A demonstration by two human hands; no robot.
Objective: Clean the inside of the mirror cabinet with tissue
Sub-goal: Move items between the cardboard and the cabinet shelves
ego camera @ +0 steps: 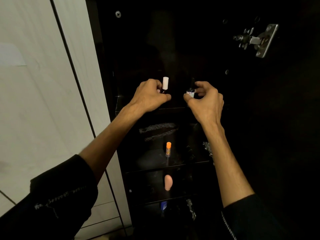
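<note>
Reaching into the dark mirror cabinet (pixel 173 40), I held both arms up at its upper shelf (pixel 173 108). My left hand (pixel 150 97) gripped a small bottle with a white cap (pixel 165 83): the fingers were curled round its dark body, the thumb closed in front, and the cap stood upright above them. My right hand (pixel 206 99) pinched a second small bottle with a black cap and a white label (pixel 190 92) between thumb and curled fingers; it too stood upright. The two bottles were near each other, not touching, just above the front edge of the shelf; whether either rested on the shelf could not be told. No tissue could be made out in either hand.

On the shelf below (pixel 190 161) stood an orange-capped tube (pixel 168 149), upright and alone near the middle, with a dark glittery pouch (pixel 158 129) lying behind it. One shelf lower (pixel 155 200) lay a peach-coloured sponge (pixel 168 182). Beneath that, a blue-topped item (pixel 163 204) showed partly in shadow; its kind could not be told.

A metal hinge (pixel 256 40) was fixed on the cabinet's right inner wall, high up, and a screw head (pixel 118 14) sat at the upper left. A pale tiled wall (pixel 43 84) adjoined the cabinet on the left. Both forearms were bare, with black sleeves (pixel 60 196) pushed back.
</note>
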